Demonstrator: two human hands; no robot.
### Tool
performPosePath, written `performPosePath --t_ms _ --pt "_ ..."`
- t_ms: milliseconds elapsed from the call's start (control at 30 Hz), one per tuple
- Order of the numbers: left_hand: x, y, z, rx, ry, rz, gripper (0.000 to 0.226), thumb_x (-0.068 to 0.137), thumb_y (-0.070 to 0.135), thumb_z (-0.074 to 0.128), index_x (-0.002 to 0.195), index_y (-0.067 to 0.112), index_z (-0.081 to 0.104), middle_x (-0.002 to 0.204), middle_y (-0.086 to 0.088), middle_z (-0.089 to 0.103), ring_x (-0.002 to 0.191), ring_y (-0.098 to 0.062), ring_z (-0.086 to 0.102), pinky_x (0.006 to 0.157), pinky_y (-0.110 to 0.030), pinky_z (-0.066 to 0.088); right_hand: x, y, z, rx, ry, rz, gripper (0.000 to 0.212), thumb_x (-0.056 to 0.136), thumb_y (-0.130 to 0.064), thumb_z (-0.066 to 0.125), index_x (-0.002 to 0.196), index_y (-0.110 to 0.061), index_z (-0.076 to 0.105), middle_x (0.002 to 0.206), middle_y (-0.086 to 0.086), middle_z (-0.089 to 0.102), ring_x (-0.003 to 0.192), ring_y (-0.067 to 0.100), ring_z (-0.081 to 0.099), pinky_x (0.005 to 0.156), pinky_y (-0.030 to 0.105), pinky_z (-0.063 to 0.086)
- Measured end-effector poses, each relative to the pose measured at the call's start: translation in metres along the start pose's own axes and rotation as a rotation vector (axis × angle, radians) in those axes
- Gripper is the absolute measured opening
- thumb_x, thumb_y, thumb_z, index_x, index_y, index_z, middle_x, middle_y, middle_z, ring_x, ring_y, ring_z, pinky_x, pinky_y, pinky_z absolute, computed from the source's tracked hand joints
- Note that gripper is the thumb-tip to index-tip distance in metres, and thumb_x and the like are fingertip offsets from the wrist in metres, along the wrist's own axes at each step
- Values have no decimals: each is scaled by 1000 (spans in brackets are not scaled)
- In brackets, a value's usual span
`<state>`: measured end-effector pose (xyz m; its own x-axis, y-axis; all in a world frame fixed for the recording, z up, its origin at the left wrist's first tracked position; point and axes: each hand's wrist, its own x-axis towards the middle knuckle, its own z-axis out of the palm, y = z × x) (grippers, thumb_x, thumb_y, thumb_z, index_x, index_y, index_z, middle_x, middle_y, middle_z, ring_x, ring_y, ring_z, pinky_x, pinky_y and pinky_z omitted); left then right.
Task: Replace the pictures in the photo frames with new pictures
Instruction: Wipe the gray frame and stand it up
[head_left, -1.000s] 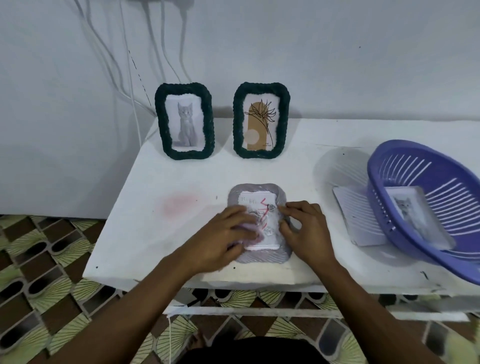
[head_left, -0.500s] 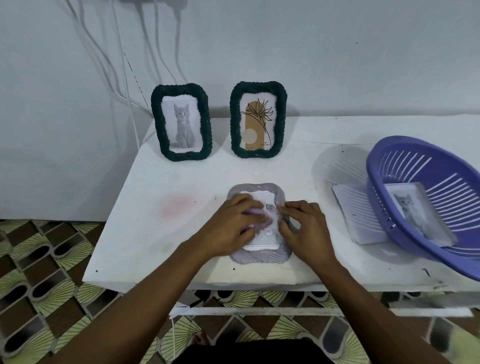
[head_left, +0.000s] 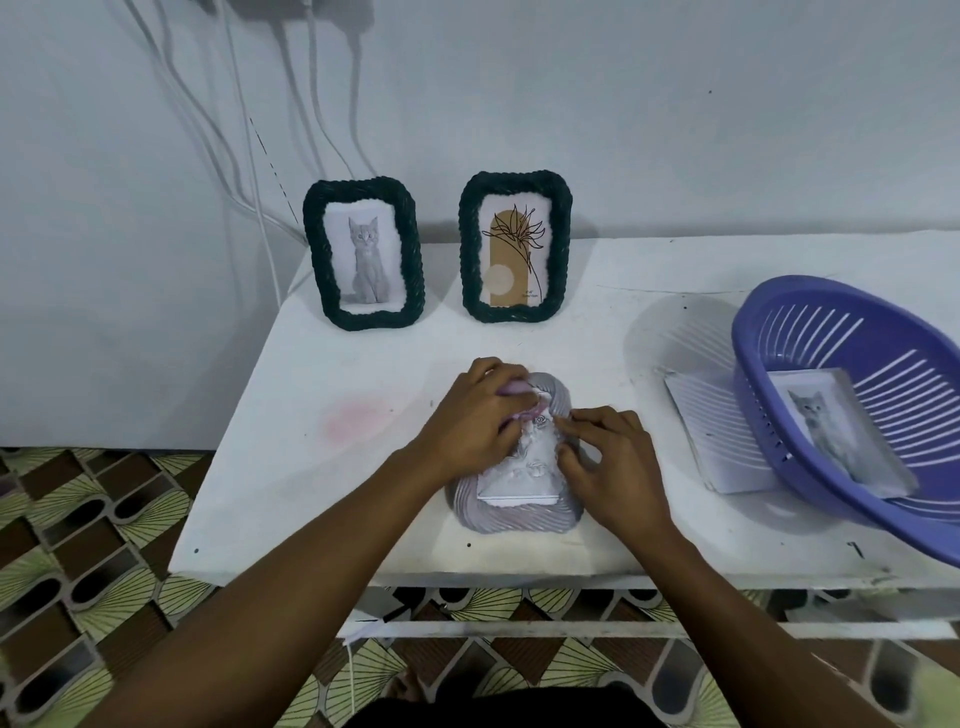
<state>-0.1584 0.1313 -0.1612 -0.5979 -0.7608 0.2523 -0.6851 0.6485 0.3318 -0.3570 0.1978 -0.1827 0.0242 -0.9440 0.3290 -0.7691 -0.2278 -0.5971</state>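
Left hand (head_left: 467, 422) shifted up to grey frame (head_left: 514, 519) top edge.

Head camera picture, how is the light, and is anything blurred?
Head view: soft even light, no glare; the basket throws a striped shadow leftward on the table; left hand and right hand on the flat frame look slightly blurred; the two standing frames are sharp; bottom right corner is smeared.

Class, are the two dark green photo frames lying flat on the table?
No: the cat frame and the plant frame both stand upright at the back of the table.
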Motion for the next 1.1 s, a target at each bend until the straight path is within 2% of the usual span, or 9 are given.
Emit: performPosePath --t_ms 200,333,400,500,600,700,800,967,1100 --pt "-37 9 -7 -99 -118 173 33 92 28 52 121 21 67 132 -3 56 123 -25 41 101 -39 38 0 0 0 17 0 8 32 81 -27 59 110 -21 73 106 -5 67 96 18 53 80 41 49" --pt "-50 6 -10 -77 -123 178 36 93 25 51 126 23 65 139 -3 50 126 -24 39 104 -37 37 0 2 1 20 9 5 32 81 -27 60 109 -22 73 106 -5 67 95 19 54 79 42 49" --pt "-53 -1 -13 -98 -36 103 38 92 26 49 127 26 63 141 -2 48 127 -23 38 104 -38 38 0 2 1 16 11 11 31 81 -28 60 109 -22 73 106 -6 66 95 18 53 78 42 49" --pt "-49 -16 -21 -190 156 -134 40 90 29 46 126 24 63 140 -1 47 125 -17 34 107 -40 38 1 2 2 21 13 15 31 81 -27 62 109 -22 73 105 -6 66 96 17 53 79 42 49" --pt "-38 -27 -26 -184 137 -256 40 91 34 47 122 18 67 140 -5 46 127 -16 31 109 -42 36 0 3 3 24 21 15 29 81 -25 64 109 -22 73 105 -6 66 96 18 54 80 43 49" --pt "-38 -23 -20 -98 37 -155 42 92 35 42 122 21 68 141 -5 47 127 -24 35 106 -44 38 0 4 4 15 34 8 27 81 -22 66 107 -21 74 106 -5 67 95 18 55 79 41 50" --pt "-50 -16 -15 -100 42 -127 40 90 30 44 119 19 69 140 -6 48 125 -27 37 103 -45 40 1 3 4 -6 40 -10 28 82 -21 64 109 -21 74 106 -4 68 94 18 55 78 38 50" --pt "-81 8 -19 -129 -56 16 35 89 26 51 120 23 69 146 -1 43 132 -22 33 107 -35 35 0 5 5 -14 42 -12 29 83 -19 66 111 -20 73 105 -2 68 95 19 55 77 39 50" --pt "-94 22 -22 -120 -85 74 36 91 31 49 120 24 69 146 -5 45 131 -25 35 107 -31 34 0 5 5 3 30 0 29 83 -18 67 111 -20 73 105 -2 68 97 21 55 79 42 50"
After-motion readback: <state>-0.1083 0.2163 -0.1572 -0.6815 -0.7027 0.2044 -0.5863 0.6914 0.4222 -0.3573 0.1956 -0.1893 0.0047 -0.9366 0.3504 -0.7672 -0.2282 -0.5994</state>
